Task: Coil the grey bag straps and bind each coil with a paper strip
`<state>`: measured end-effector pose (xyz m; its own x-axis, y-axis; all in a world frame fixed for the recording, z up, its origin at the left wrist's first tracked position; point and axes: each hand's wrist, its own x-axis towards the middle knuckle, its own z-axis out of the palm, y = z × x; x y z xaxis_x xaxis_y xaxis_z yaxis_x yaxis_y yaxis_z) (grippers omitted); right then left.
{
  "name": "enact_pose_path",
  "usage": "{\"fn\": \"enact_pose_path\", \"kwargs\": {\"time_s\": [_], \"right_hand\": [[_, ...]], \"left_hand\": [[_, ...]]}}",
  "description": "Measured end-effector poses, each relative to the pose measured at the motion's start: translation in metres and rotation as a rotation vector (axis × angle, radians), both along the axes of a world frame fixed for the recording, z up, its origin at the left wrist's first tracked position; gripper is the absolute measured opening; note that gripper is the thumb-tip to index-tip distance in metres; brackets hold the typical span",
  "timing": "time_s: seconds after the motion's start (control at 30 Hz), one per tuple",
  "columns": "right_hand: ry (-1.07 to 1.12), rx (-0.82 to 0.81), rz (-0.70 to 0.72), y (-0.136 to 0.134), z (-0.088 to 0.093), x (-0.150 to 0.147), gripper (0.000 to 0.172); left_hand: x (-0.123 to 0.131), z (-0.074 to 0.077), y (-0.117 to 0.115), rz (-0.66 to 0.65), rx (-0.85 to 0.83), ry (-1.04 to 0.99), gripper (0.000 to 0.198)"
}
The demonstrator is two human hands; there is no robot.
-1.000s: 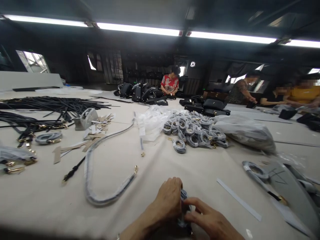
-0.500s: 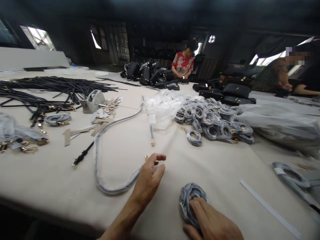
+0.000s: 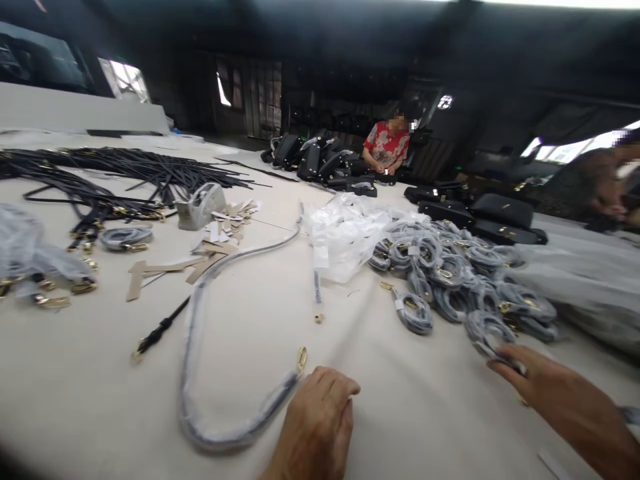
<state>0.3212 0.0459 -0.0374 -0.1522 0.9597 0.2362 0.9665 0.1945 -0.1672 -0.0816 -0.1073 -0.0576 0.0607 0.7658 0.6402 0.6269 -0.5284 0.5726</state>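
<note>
My right hand (image 3: 545, 380) is closed on a coiled strap (image 3: 485, 331) in thin plastic wrap. It holds the coil at the front right edge of a pile of similar wrapped coils (image 3: 453, 263). My left hand (image 3: 320, 413) is over the table with its fingers loosely curled together, and nothing shows in them. Beside it, a long wrapped strap (image 3: 186, 373) lies in a wide curve. The gold clasp (image 3: 302, 359) at its near end is just beyond my left knuckles.
Black straps (image 3: 165, 167) lie heaped at the left, near a grey tape dispenser (image 3: 203, 208) and card strips (image 3: 165, 267). Clear plastic (image 3: 345, 233) lies mid-table. Black bags (image 3: 503, 213) are stacked farther back. A person in a red patterned top (image 3: 387, 147) sits across the table.
My right hand has carried the coiled strap from the near table edge to the pile at the right. My left hand's fingers have curled in. The view has shifted.
</note>
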Motion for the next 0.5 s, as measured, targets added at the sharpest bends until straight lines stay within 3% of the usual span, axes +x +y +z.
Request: {"fn": "enact_pose_path", "kwargs": {"time_s": [0.1,0.13,0.2,0.3,0.4,0.5], "right_hand": [[-0.093,-0.246,-0.074,0.018,0.034,-0.014,0.032],[-0.093,-0.267,-0.116,0.021,0.041,-0.019,0.037],[-0.098,-0.144,-0.185,0.025,0.045,-0.031,0.053],[-0.183,0.112,-0.162,0.029,0.025,-0.052,0.071],[-0.232,0.085,-0.128,0.033,-0.009,-0.069,0.075],[-0.257,0.087,-0.054,0.04,-0.036,-0.057,0.075]], "left_hand": [[-0.004,-0.005,0.001,-0.032,0.008,0.023,0.03],[-0.004,-0.006,0.001,-0.04,0.014,0.021,0.03],[-0.005,-0.008,0.001,-0.043,0.028,0.001,0.031],[-0.006,-0.006,0.001,-0.046,0.036,-0.011,0.032],[-0.004,-0.002,0.001,-0.071,0.025,0.013,0.032],[-0.001,0.002,0.0,-0.032,0.03,-0.019,0.029]]}}
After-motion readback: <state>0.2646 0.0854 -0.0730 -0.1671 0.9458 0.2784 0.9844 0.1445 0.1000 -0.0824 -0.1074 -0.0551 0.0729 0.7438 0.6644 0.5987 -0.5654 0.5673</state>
